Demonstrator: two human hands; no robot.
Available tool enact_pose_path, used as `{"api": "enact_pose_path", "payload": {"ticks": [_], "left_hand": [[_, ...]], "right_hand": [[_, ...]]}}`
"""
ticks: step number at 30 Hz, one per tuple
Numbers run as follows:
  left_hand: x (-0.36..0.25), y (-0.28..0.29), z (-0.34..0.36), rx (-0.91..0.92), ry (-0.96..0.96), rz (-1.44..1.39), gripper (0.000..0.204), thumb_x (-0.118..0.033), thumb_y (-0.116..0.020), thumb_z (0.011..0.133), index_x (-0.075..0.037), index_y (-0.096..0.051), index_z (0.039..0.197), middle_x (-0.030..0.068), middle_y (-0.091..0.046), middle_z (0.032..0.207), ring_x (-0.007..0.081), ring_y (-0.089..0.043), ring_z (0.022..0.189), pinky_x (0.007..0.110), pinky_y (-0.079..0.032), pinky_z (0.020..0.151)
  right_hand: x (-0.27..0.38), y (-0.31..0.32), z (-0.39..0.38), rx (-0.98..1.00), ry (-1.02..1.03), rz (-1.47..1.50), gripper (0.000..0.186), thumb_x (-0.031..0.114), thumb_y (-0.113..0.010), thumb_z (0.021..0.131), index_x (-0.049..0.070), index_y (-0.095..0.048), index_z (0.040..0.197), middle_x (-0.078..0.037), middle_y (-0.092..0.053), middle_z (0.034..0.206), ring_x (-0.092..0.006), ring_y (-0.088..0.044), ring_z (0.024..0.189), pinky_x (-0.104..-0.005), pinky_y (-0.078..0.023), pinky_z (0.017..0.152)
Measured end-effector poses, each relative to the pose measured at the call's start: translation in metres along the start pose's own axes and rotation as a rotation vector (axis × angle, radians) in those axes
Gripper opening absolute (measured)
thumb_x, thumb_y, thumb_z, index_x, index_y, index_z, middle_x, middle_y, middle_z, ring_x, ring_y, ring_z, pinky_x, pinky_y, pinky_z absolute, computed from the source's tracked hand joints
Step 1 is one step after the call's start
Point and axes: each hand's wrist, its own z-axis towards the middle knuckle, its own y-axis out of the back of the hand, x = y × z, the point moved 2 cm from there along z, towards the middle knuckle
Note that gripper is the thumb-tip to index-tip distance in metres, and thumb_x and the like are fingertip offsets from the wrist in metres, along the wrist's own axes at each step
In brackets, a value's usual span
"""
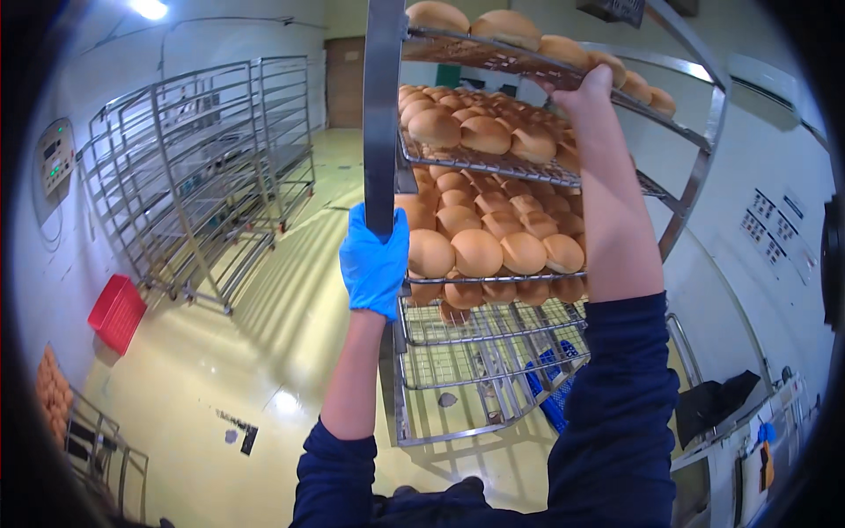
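My widest room for moving is the yellow floor (299,370) at centre left, running up to the brown door (345,84) at upper centre-left. The rack (691,185) fills the centre and upper right, and its front row of buns (478,253) sits at the shelf edges. My left grip (374,264), gloved in blue, is wrapped around the post (382,106) at the rack's left. My bare right grip (585,88) is at the upper shelf (502,57), at upper right; I cannot tell how far it is closed. Other racks (211,182) limit the floor at upper left, with a red crate (117,315) below. A blue crate (554,387) shows behind the lower shelves, right of centre. The white wall (748,290) bounds the right.
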Motion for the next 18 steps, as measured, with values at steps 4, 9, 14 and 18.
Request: {"api": "enact_pose_path", "payload": {"ticks": [4,9,14,18], "left_hand": [[-0.007,-0.004,-0.005,0.049,-0.002,-0.045,0.028,-0.025,-0.068,0.08,-0.003,-0.055,0.093,0.0019,-0.06,0.071,0.0075,-0.054,0.062,0.027,-0.046,0.058],[-0.008,0.003,-0.006,0.102,0.024,0.035,0.031,-0.031,-0.064,0.081,-0.008,-0.054,0.1,0.008,-0.065,0.075,0.0208,-0.064,0.067,0.034,-0.049,0.063],[-0.008,0.002,-0.006,0.116,0.031,-0.027,0.03,-0.03,-0.065,0.08,-0.008,-0.055,0.099,0.008,-0.065,0.076,0.0209,-0.064,0.069,0.033,-0.049,0.064],[-0.006,0.003,-0.004,0.099,0.007,0.008,0.032,-0.03,-0.065,0.08,-0.008,-0.055,0.101,0.0078,-0.065,0.077,0.0208,-0.065,0.07,0.033,-0.049,0.064]], "right_hand": [[0.002,0.01,0.015,-0.007,0.058,0.083,0.051,0.028,-0.019,0.089,-0.003,-0.037,0.125,-0.026,-0.037,0.127,-0.044,-0.041,0.115,-0.0627,-0.042,0.088],[0.005,0.0,0.012,-0.094,0.036,0.185,0.052,0.03,-0.014,0.092,-0.003,-0.033,0.128,-0.027,-0.038,0.128,-0.0452,-0.04,0.118,-0.0651,-0.04,0.09],[0.012,0.003,0.008,-0.163,0.099,0.134,0.047,0.021,-0.016,0.092,-0.004,-0.03,0.13,-0.027,-0.036,0.131,-0.0429,-0.041,0.119,-0.0645,-0.037,0.094],[0.026,0.002,-0.009,-0.162,0.074,0.185,0.044,0.016,-0.019,0.091,-0.008,-0.033,0.126,-0.027,-0.037,0.13,-0.0438,-0.045,0.114,-0.0657,-0.038,0.092]]}}
